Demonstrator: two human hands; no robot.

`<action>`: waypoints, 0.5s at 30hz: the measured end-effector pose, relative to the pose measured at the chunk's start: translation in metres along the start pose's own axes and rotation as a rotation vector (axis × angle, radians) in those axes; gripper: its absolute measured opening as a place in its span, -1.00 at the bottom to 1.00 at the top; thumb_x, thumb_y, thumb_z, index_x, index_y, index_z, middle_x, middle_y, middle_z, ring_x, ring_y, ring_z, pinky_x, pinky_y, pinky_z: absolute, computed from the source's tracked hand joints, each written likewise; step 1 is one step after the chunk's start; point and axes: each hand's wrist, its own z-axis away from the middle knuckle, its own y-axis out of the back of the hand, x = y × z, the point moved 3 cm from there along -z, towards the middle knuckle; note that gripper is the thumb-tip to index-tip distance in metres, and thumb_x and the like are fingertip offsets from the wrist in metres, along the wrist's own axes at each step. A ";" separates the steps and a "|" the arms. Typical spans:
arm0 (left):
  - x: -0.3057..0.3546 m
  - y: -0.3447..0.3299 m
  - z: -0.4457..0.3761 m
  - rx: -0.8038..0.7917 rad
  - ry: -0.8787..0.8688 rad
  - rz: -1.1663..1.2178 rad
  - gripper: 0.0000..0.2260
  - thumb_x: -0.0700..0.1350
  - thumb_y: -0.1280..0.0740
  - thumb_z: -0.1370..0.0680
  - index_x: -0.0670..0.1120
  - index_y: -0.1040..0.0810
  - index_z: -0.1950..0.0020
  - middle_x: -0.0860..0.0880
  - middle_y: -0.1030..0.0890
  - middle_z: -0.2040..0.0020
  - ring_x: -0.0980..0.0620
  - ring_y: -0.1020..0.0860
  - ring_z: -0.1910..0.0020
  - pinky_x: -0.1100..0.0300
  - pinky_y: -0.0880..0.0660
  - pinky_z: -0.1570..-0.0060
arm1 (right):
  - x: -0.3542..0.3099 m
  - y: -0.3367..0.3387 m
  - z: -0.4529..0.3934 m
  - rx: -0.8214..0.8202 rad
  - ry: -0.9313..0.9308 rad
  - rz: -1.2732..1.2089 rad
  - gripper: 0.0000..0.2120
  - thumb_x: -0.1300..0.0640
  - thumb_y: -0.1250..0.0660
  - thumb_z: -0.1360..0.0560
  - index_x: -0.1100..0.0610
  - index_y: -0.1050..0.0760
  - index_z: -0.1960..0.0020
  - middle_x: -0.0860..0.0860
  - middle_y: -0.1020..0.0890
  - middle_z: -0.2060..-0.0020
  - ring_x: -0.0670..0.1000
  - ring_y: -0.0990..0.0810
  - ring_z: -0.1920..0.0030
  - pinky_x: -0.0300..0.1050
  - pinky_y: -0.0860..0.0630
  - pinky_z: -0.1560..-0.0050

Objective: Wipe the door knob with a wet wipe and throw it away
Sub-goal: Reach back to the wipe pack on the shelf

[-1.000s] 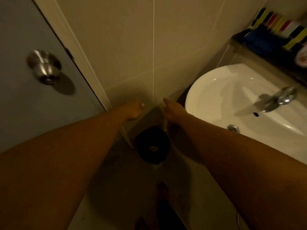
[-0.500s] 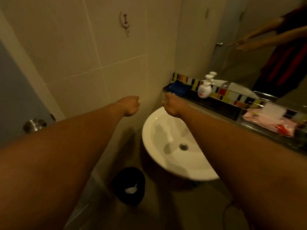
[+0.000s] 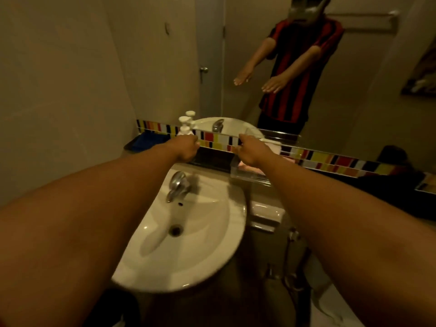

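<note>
My left hand [image 3: 186, 147] and my right hand [image 3: 252, 152] are stretched forward side by side over the back of the white sink [image 3: 212, 263], close to the tiled shelf. Neither holds anything. The mirror shows their fingers spread and flat. A pink pack [image 3: 247, 166] lies in a clear tray just under my right hand. The door knob [image 3: 204, 70] appears only as a reflection in the mirror. No wipe is visible. A dark shape at the lower left under the sink [image 3: 115, 308] may be the bin.
A chrome tap [image 3: 175, 186] stands at the sink's back edge. A white pump bottle [image 3: 185, 128] and a blue cloth [image 3: 147, 141] sit on the shelf to the left. The mirror [image 3: 354, 90] fills the wall ahead. Hoses and a valve [image 3: 292, 237] hang right of the sink.
The view has swung right and up, from the door, knob and black bin to the sink and mirror. Both arms stay stretched out with nothing in the hands.
</note>
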 end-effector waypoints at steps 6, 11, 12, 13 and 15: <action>0.070 -0.039 -0.074 -0.045 -0.069 0.018 -0.65 -0.03 -0.06 -0.68 -0.17 -0.43 -0.34 -0.23 -0.49 -0.35 -0.20 -0.48 -0.30 -0.03 -0.40 -0.30 | 0.098 0.024 -0.035 0.021 -0.092 0.066 -0.52 0.07 -0.19 -0.63 0.13 -0.22 -0.52 0.16 -0.35 -0.47 0.19 -0.34 -0.45 0.08 -0.34 -0.37; 0.111 -0.069 -0.118 -0.105 -0.113 0.068 -0.66 -0.04 -0.06 -0.68 -0.14 -0.47 -0.34 -0.20 -0.54 -0.29 -0.16 -0.51 -0.25 -0.01 -0.42 -0.23 | 0.158 0.024 -0.056 0.012 -0.166 0.030 -0.53 0.06 -0.21 -0.62 0.12 -0.26 -0.50 0.15 -0.42 -0.42 0.18 -0.44 -0.37 0.09 -0.43 -0.33; 0.117 -0.075 -0.127 -0.117 -0.115 0.075 -0.67 -0.04 -0.07 -0.68 -0.13 -0.47 -0.33 -0.19 -0.55 -0.27 -0.16 -0.52 -0.22 -0.01 -0.44 -0.20 | 0.166 0.024 -0.058 0.013 -0.177 0.021 -0.55 0.08 -0.22 -0.61 0.12 -0.29 -0.48 0.15 -0.45 -0.39 0.18 -0.47 -0.33 0.10 -0.46 -0.30; 0.121 -0.080 -0.136 -0.130 -0.114 0.074 -0.67 -0.03 -0.07 -0.67 -0.13 -0.47 -0.33 -0.19 -0.55 -0.25 -0.15 -0.53 -0.20 -0.01 -0.45 -0.17 | 0.173 0.022 -0.062 0.006 -0.181 0.022 -0.57 0.09 -0.22 -0.61 0.13 -0.31 -0.45 0.16 -0.47 -0.37 0.18 -0.47 -0.31 0.10 -0.46 -0.28; 0.128 -0.091 -0.152 -0.157 -0.116 0.075 -0.66 -0.03 -0.07 -0.67 -0.12 -0.43 -0.37 -0.19 -0.54 -0.26 -0.15 -0.53 -0.19 0.00 -0.46 -0.15 | 0.188 0.016 -0.070 -0.016 -0.200 0.029 -0.59 0.12 -0.20 -0.62 0.17 -0.32 -0.45 0.17 -0.46 -0.37 0.20 -0.45 -0.33 0.10 -0.43 -0.29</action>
